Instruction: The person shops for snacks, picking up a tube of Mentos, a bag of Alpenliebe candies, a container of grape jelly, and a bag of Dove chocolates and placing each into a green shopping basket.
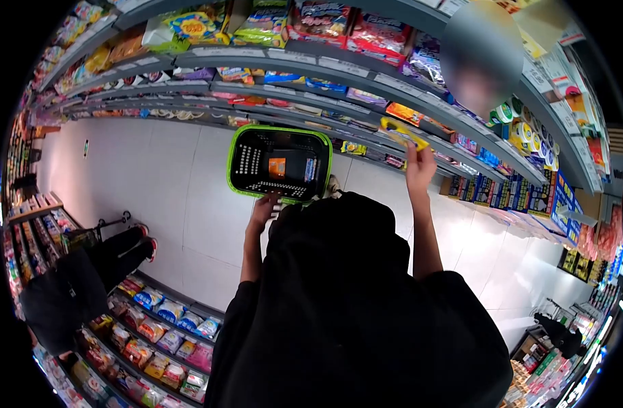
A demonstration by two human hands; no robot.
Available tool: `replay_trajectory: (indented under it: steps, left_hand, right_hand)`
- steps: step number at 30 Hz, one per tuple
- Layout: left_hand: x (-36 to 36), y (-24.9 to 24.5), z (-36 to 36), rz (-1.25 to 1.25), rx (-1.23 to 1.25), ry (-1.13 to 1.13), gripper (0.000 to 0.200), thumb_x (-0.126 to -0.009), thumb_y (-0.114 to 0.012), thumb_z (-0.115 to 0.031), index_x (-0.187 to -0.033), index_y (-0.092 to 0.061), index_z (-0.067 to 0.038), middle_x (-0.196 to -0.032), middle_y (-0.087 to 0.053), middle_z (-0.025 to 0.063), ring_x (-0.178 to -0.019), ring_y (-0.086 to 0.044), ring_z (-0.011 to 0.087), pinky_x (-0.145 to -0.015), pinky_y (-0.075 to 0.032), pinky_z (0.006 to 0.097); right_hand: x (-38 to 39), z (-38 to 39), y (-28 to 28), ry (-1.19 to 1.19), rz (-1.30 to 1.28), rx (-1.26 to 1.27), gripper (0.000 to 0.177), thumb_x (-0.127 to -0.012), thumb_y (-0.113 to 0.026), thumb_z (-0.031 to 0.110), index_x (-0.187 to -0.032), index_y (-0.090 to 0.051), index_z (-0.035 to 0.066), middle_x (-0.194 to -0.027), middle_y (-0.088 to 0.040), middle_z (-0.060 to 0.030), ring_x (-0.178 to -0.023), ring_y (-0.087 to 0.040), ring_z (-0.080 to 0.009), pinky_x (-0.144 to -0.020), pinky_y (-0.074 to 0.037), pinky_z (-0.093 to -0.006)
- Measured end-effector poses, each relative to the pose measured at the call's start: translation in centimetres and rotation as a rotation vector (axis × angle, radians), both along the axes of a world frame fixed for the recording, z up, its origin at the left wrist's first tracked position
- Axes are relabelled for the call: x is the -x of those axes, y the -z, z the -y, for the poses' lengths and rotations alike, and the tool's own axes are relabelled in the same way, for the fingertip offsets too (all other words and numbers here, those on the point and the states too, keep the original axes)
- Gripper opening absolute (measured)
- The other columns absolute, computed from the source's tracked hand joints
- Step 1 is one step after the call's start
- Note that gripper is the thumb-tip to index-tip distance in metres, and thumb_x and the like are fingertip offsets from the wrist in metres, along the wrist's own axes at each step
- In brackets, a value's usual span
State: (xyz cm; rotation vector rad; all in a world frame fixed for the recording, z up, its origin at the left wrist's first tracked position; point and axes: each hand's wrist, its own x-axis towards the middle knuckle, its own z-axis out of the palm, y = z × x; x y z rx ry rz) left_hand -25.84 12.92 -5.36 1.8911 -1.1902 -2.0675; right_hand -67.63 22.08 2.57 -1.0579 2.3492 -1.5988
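My right hand [419, 168] is raised at the shelf front, fingers closed on a yellow packet [402, 134] with a paler patch in its middle. Its print is too small to read. A black shopping basket with a bright green rim [329, 153] is in front of my body. At its near edge my left hand [264, 209] grips the rim, some fingers partly hidden. Inside the basket lie an orange packet [277, 167] and a narrow blue-and-white packet [311, 168].
Curved shelves [277, 56] of bagged sweets run across the front. Canisters [526, 132] stand at the right. Behind me on the left are lower snack shelves [169, 319] and a person in dark clothes [66, 292]. Pale floor tiles [155, 163] lie between; another person [560, 334] is far right.
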Motion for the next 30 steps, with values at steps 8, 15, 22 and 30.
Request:
replay_trajectory:
  steps: [8,15,22,30]
  left_hand:
    - [11.0,-16.1,5.9,-0.439,0.344,0.231,0.040,-0.096,-0.051,-0.038,-0.107,-0.060,0.000,-0.095,-0.066,0.0045,-0.086,-0.060,0.0121,-0.079,-0.048,0.0268]
    - [15.3,-20.3,4.5,-0.589,0.431,0.614,0.017,-0.090,-0.063,-0.014,-0.095,-0.060,0.002,-0.081,-0.057,-0.0040,-0.073,-0.046,0.0013,-0.064,-0.041,0.0177]
    - [14.9,-19.5,3.0,-0.623,0.384,0.439,0.016,-0.091,-0.061,-0.012,-0.094,-0.062,0.004,-0.082,-0.061,-0.0028,-0.075,-0.050,0.0022,-0.067,-0.042,0.0184]
    - [12.3,-19.3,2.5,-0.702,0.413,0.201,0.016,-0.089,-0.064,-0.012,-0.092,-0.063,0.004,-0.080,-0.063,-0.0010,-0.072,-0.052,0.0023,-0.064,-0.044,0.0193]
  right_hand:
    - [-7.1,-1.7,-8.8,-0.187,0.721,0.052,0.015,-0.092,-0.060,0.017,-0.089,-0.062,0.003,-0.067,-0.056,0.0031,-0.045,-0.034,-0.0001,-0.039,-0.024,-0.0186]
    - [-9.4,-0.2,-11.2,-0.115,0.870,0.235,0.017,-0.091,-0.062,0.019,-0.085,-0.062,0.004,-0.066,-0.055,0.0068,-0.052,-0.040,0.0026,-0.043,-0.026,-0.0164]
    - [-11.1,-2.1,-13.5,-0.278,0.998,0.030,0.026,-0.093,-0.061,0.019,-0.108,-0.060,-0.001,-0.095,-0.065,-0.0018,-0.083,-0.057,-0.0048,-0.076,-0.046,-0.0211]
    - [-10.8,-0.4,-14.0,-0.645,0.857,-0.227,0.025,-0.091,-0.063,0.016,-0.109,-0.064,-0.001,-0.097,-0.067,-0.0027,-0.086,-0.059,-0.0063,-0.077,-0.047,-0.0213]
